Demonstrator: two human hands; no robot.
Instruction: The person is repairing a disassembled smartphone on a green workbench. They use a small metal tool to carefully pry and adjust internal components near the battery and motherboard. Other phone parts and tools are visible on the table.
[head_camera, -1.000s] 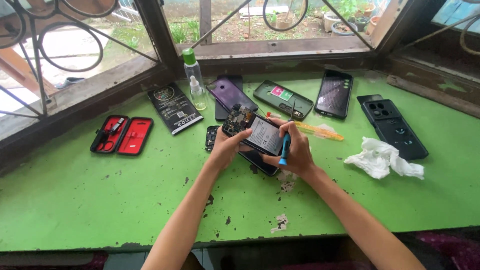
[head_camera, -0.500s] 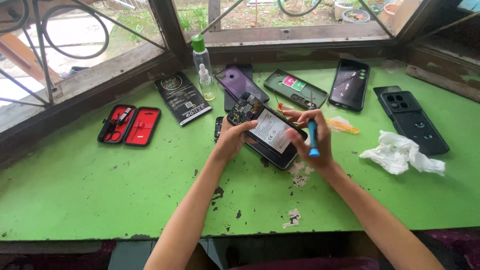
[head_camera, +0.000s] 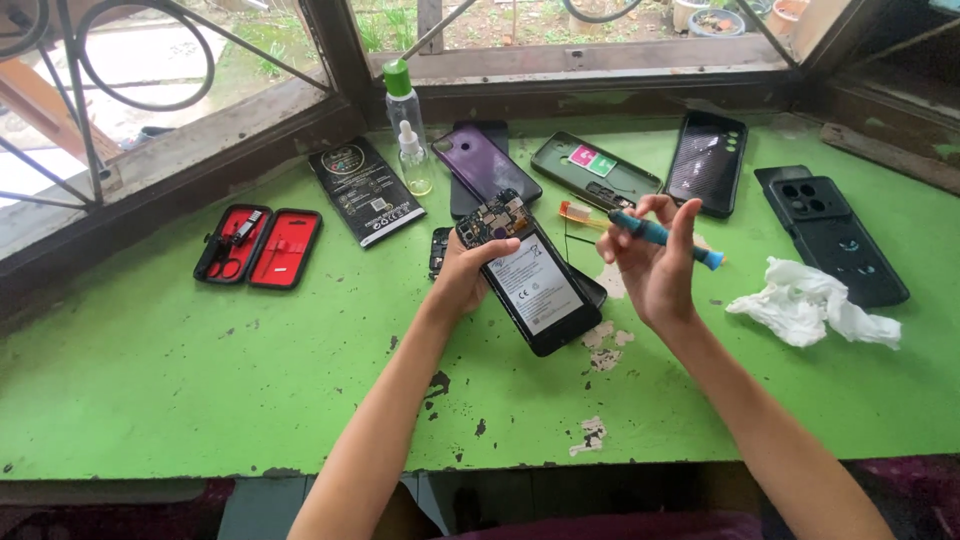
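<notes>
Above the chipped green wooden table (head_camera: 150, 400), the opened black phone with exposed battery (head_camera: 530, 285) is gripped by the left hand (head_camera: 462, 272); the blue-handled screwdriver (head_camera: 664, 238), now lifted clear, is pinched by the right hand (head_camera: 655, 265).

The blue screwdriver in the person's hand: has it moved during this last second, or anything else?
Yes. The right hand has lifted the blue-handled screwdriver off the opened black phone and swung it out to the right, so it now lies sideways in the fingers. The left hand still holds the phone at its circuit-board end. The red tool case and crumpled white tissue lie as before.
</notes>
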